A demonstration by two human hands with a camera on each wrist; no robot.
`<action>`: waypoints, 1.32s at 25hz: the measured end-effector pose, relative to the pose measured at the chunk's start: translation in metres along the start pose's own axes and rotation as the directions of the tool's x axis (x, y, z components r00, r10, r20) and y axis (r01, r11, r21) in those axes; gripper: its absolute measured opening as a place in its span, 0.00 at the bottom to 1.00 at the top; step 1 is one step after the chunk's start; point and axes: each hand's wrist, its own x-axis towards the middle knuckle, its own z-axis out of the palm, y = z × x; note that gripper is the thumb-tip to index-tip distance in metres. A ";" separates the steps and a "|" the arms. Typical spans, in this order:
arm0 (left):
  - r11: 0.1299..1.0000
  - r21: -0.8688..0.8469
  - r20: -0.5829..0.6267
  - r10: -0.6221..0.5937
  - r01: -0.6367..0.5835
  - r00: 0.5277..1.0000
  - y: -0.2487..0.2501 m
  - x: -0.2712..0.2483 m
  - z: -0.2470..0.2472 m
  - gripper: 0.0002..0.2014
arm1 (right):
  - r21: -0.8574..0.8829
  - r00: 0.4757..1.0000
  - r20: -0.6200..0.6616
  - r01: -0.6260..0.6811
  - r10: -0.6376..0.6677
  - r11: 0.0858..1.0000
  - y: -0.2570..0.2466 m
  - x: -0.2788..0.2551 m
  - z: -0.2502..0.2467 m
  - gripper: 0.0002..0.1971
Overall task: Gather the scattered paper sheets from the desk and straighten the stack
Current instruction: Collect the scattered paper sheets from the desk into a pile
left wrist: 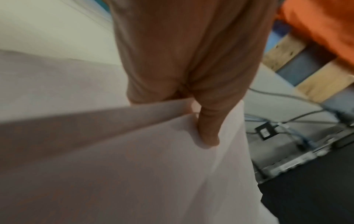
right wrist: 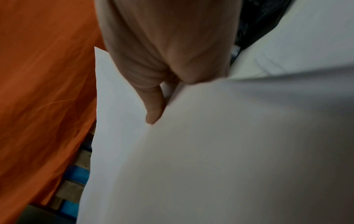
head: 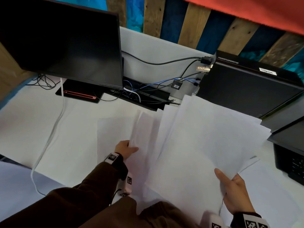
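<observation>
White desk (head: pixel 49 129) beneath me, I judge we're mid-gather: my right hand (head: pixel 236 193) pinches a fanned bundle of paper sheets (head: pixel 205 134) aloft, my left hand (head: pixel 125 148) grips a lifted sheet (head: pixel 143 129), so next I'd merge both and square the edges.

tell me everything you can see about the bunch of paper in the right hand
The bunch of paper is plain white, blank on the side shown, thin and flexible. Its sheets are fanned and out of line, with staggered edges at the far right corner. It is lifted off the white desk, tilted up toward the black computer case. The right hand pinches its near corner, thumb on top. Its left edge overlaps the sheets in the left hand.
</observation>
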 end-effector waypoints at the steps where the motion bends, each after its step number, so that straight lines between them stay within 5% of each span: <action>1: 0.981 -0.194 0.074 0.046 -0.031 0.996 0.001 -0.009 -0.003 0.16 | 0.003 0.999 0.038 -0.018 0.018 1.000 -0.005 0.001 0.006 0.13; 4: 0.858 -0.499 0.180 0.235 -0.117 0.955 0.012 -0.045 -0.024 0.14 | 0.012 0.988 0.147 -0.052 0.050 0.999 -0.020 0.010 0.041 0.15; 8: 0.749 -0.643 0.213 0.376 -0.160 0.902 0.018 -0.088 -0.068 0.34 | 0.037 0.974 0.227 -0.017 0.008 0.999 -0.023 0.023 0.114 0.30; 11: 0.708 -0.694 0.135 0.305 -0.129 0.943 -0.002 -0.105 -0.101 0.39 | 0.014 0.937 0.349 0.004 -0.009 1.000 -0.010 0.023 0.172 0.20; 14: 0.615 -0.788 0.111 0.186 -0.027 0.976 -0.037 -0.119 -0.131 0.29 | -0.054 0.852 0.520 0.100 -0.058 0.993 0.010 0.011 0.223 0.26; 17: 0.501 -0.863 0.126 0.080 0.070 0.989 -0.073 -0.141 -0.147 0.30 | -0.168 0.808 0.588 0.179 -0.047 0.970 0.030 -0.002 0.255 0.28; 21: 0.643 -0.762 0.017 -0.102 0.079 0.995 -0.113 -0.150 -0.138 0.17 | -0.275 0.754 0.657 0.237 0.002 0.932 0.053 -0.017 0.278 0.29; 27: 0.709 -0.704 -0.206 -0.164 -0.029 0.965 -0.132 -0.153 -0.130 0.12 | -0.455 0.807 0.587 0.274 0.054 0.847 0.090 -0.010 0.268 0.18; 30: 0.660 -0.750 -0.251 -0.219 -0.047 0.943 -0.136 -0.147 -0.134 0.15 | -0.615 0.960 0.255 0.253 -0.116 0.747 0.096 0.024 0.218 0.13; 33: 0.649 -0.760 -0.277 -0.277 -0.033 0.920 -0.146 -0.142 -0.142 0.14 | -0.718 0.995 -0.013 0.061 -0.101 0.693 0.097 0.047 0.186 0.24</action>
